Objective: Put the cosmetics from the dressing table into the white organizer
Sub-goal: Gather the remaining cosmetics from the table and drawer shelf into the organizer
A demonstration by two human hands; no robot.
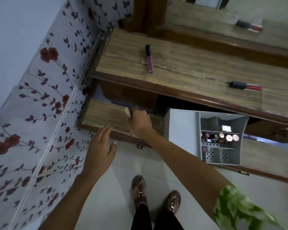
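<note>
Lip glosses, two, lie on the dresser top [181, 67], well apart: the pink one [149, 58] points cap-away, the red one [245, 85] lies crosswise, cap left. White organizer [181, 125] stands on a lower shelf, holding several tubes. Right hand [140, 121] reaches to the left shelf; its grip is unclear. Left hand [101, 146] hovers open.

Setting: a bedroom or dressing corner in a home is shown.
Furniture: a wooden dressing table [189, 70] with a mirror [239, 17] behind it and a lower shelf [106, 117] is seen.
Contents: two lip gloss tubes [149, 58] lie on top; a white organizer [181, 123] (partly filled with cosmetics) stands below.
Surroundings: a floral curtain [40, 105] and a pale tiled floor [123, 171] are seen.
</note>
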